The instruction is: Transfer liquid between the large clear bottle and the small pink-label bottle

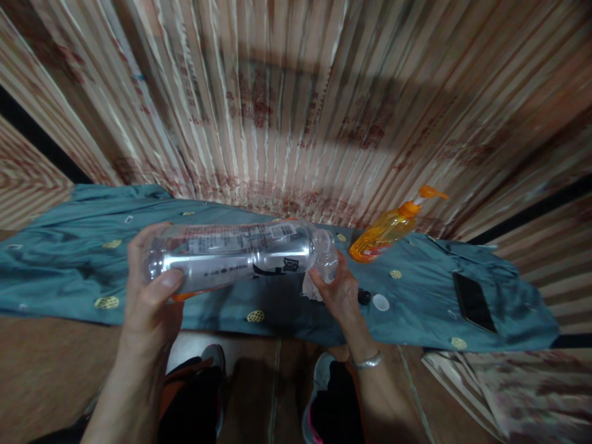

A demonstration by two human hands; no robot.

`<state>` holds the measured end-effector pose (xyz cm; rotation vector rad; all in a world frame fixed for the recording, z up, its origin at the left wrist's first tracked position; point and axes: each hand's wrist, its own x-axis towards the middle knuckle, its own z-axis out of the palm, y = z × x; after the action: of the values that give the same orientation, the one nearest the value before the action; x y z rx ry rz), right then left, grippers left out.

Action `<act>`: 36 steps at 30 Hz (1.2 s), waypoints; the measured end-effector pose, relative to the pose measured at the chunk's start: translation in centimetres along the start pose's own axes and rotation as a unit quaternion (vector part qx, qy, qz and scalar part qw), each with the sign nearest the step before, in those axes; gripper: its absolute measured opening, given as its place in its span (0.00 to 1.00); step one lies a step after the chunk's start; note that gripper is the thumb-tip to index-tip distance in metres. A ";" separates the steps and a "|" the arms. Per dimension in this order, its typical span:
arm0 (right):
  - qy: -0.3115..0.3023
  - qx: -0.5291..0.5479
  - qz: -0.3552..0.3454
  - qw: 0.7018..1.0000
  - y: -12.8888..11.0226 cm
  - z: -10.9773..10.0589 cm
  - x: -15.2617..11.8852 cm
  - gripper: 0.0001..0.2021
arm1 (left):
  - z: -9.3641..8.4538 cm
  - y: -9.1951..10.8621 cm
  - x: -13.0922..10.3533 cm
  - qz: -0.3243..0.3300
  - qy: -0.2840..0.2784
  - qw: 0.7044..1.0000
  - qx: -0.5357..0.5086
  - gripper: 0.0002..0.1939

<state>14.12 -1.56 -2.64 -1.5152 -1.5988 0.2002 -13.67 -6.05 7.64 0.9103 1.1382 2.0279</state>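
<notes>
A large clear plastic bottle (231, 253) with dark printing lies nearly level in the air above the cloth. My left hand (155, 290) is wrapped round its base end, thumb across the near side. At the narrower, clear right end of the bottle, my right hand (340, 287) closes from behind and below, with some fingers hidden. A crumpled whitish piece, perhaps tissue (311, 288), shows just under that end; I cannot tell whether my right hand holds it. Something orange (190, 295) peeks out below the bottle near my left hand.
A pump bottle of orange liquid (382, 234) stands to the right on the teal cloth (296, 314). Nearer are a small black object (364, 297), a white disc (381, 302) and a dark phone (474, 302). A pleated curtain (287, 111) rises behind.
</notes>
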 end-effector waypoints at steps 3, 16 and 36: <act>0.000 0.003 -0.001 1.000 0.2 0.1 0.0 0.30 | 0.0 0.0 0.0 0.007 -0.002 1.000 -0.004 0.31; 0.002 -0.003 0.002 1.000 0.5 0.2 -0.1 0.32 | -0.2 -0.1 0.2 0.003 -0.014 1.000 0.017 0.33; 0.001 -0.014 0.019 1.000 0.4 0.3 0.0 0.32 | -0.3 -0.3 0.1 0.024 -0.022 0.999 0.008 0.33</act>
<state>14.22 -1.33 -3.09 -1.5668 -1.5776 0.1982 -13.91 -6.00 7.23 0.9941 1.1196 2.0305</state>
